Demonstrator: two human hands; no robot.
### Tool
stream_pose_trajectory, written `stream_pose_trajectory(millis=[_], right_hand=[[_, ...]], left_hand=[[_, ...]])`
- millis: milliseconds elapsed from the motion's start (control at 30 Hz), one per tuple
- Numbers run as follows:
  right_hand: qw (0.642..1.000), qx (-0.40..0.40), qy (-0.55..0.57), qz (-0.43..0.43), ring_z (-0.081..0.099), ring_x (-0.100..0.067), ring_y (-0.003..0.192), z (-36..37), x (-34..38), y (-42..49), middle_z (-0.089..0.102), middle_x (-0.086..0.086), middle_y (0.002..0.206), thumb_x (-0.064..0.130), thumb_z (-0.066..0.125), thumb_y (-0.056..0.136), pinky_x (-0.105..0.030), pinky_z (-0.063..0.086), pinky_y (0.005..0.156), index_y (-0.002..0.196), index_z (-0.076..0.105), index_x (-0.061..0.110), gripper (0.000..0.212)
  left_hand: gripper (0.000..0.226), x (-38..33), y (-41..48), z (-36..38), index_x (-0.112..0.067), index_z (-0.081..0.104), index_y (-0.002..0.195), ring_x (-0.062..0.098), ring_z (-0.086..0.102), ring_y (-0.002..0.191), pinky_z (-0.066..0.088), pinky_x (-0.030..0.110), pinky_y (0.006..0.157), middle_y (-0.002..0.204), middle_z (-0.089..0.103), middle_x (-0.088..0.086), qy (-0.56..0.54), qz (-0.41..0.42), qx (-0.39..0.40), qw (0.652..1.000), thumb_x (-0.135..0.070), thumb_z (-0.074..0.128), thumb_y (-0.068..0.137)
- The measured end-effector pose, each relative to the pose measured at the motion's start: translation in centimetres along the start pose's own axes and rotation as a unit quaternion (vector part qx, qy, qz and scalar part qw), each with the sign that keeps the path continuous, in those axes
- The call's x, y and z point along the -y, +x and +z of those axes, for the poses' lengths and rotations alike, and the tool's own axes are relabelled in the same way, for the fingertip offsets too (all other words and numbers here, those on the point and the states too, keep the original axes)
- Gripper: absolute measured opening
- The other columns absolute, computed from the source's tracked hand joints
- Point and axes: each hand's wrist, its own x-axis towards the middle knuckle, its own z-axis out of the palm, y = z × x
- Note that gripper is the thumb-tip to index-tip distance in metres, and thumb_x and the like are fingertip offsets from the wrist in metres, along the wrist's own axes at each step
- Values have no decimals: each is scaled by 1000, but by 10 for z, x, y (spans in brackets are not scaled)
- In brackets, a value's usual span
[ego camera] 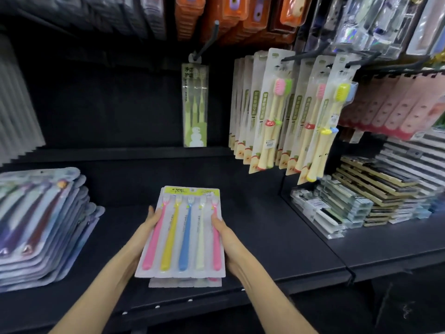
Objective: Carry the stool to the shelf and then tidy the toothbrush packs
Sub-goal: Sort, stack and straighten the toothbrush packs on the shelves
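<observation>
Head view, looking down onto a dark shelf [277, 237].

Holding a small stack of toothbrush packs [183, 232] low in the middle, over the front part of the shelf; cannot tell whether resting on it or just above. Gripping the stack's left edge with the left hand [149, 224], thumb on the top face, fingers hidden underneath. Gripping the right edge with the right hand [222, 231] the same way, thumb laid along the outermost pink brush. Showing five brushes on the top pack: pink, yellow, blue, cream, pink, heads pointing away. Peeking out below the near edge, a second pack.

To the left on the shelf, well apart from the hands, a tall pile of blister packs [41, 225] with dark-handled brushes. Straight behind, hanging alone from a hook [207, 42], one green pack [195, 104]. To the right of that, rows of hanging two-brush packs [272, 109]. Lower right, stacked flat boxes [361, 201]. Along the top, orange packs [240, 15], blurred.
</observation>
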Motion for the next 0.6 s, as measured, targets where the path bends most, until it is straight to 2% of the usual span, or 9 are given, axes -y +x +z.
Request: stream_pose_trajectory(millis=[100, 200, 233, 300, 367, 433, 500, 533, 600], right_hand=[[1000, 16, -2, 7, 67, -22, 105, 30, -6, 17, 68, -4, 117, 60, 52, 89, -47, 51, 95, 132, 46, 30, 53], [999, 26, -28, 12, 66, -24, 107, 37, -1, 25, 68, -5, 119, 63, 54, 84, -48, 50, 96, 133, 49, 27, 60], [999, 28, -46, 6, 65, -22, 109, 35, 3, 24, 67, -3, 121, 64, 55, 84, -48, 48, 98, 134, 49, 27, 63], [998, 15, -62, -20, 56, -18, 123, 29, 11, 19, 58, 3, 135, 73, 59, 74, -46, 39, 108, 142, 42, 30, 82], [995, -2, -86, -60, 36, -11, 137, 25, 16, 7, 37, 13, 151, 81, 60, 63, -44, 25, 116, 149, 24, 38, 103], [986, -3, -107, -132, 36, 6, 131, 29, 15, -12, 36, 29, 143, 72, 55, 75, -30, 28, 114, 146, 24, 45, 82], [976, -5, -130, -177, 44, 24, 112, 35, 2, -30, 43, 39, 127, 50, 50, 90, -9, 40, 94, 135, 34, 51, 48], [970, 2, -150, -189, 45, 22, 113, 39, -6, -36, 46, 37, 128, 47, 51, 92, -10, 43, 92, 135, 36, 50, 45], [958, -4, -191, -212, 42, 8, 127, 48, -22, -40, 43, 28, 141, 55, 55, 89, -27, 41, 106, 144, 33, 44, 60]], left_hand=[[34, -41, -63, 14, -68, 47, 103, 19, 49, 128, 40, 50, 105, 141, 48, -10, 3, -35, -4, 999, -73, 61, 73], [61, -76, -115, 37, -58, 13, 136, 23, 60, 112, 50, 44, 88, 118, 61, -5, -17, 1, 7, 1000, -48, 53, 91], [68, -80, -119, 39, -50, 9, 144, 23, 61, 111, 50, 43, 89, 118, 61, -6, -8, 10, 5, 1000, -47, 53, 91], [79, -81, -116, 29, -40, 21, 147, 20, 53, 122, 44, 42, 100, 130, 56, -6, -16, 30, 8, 999, -62, 60, 81], [99, -68, -109, 11, -34, 35, 144, 19, 43, 132, 37, 43, 107, 146, 43, -5, -51, 39, -21, 998, -79, 65, 61], [92, -63, -131, 16, -35, 40, 141, 12, 41, 132, 33, 42, 110, 147, 40, -12, -42, 81, -56, 994, -79, 63, 64], [80, -52, -164, 33, -35, 40, 141, 1, 39, 129, 29, 34, 112, 140, 39, -22, 31, 159, -74, 984, -73, 57, 73], [80, -44, -176, 37, -33, 40, 141, -1, 40, 127, 30, 30, 111, 138, 40, -23, 34, 183, -82, 979, -73, 54, 74], [76, -36, -191, 45, -31, 46, 138, 0, 48, 123, 36, 28, 106, 135, 51, -18, 24, 204, -65, 976, -73, 50, 75]])
